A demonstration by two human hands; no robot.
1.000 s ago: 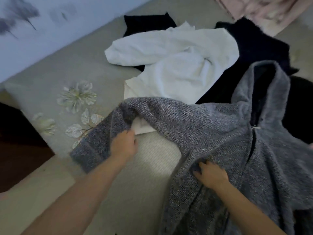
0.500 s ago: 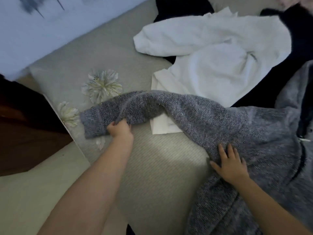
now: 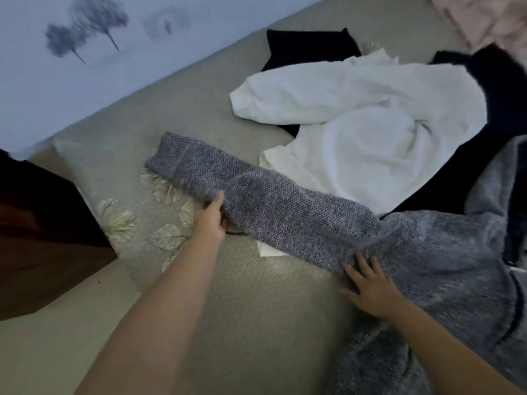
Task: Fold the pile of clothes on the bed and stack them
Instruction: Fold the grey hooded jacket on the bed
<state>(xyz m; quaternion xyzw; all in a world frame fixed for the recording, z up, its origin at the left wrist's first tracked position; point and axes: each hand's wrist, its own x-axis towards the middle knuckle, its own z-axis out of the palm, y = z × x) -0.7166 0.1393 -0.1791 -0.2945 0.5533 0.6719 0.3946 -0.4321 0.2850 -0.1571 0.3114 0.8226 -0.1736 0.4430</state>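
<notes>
- Sleeve [image 3: 256, 201] of grey knit hoodie [image 3: 427, 266]: drawn out straight since half a second ago, cuff now in the centre-left of the frame, lying over the flower-printed pillow [image 3: 119, 220]; earlier it arched with the cuff nearer the lower left.
- Left hand [image 3: 211, 220], centre of frame: fingers closed round the sleeve's lower edge, thumb on top.
- Right hand [image 3: 370, 292], lower right of centre: fingers spread flat, pressing the hoodie at the armpit; gripping nothing.
- Hoodie body: right side of frame, zip showing, on the bed [image 3: 256, 309].
- White garment [image 3: 370, 132] and dark clothes [image 3: 308, 47]: upper right, unfolded.
- Step, by judgement: spreading the first garment flat; nothing stacked.
- Next move calls for: folding the sleeve across the body while the right hand pins the shoulder.
</notes>
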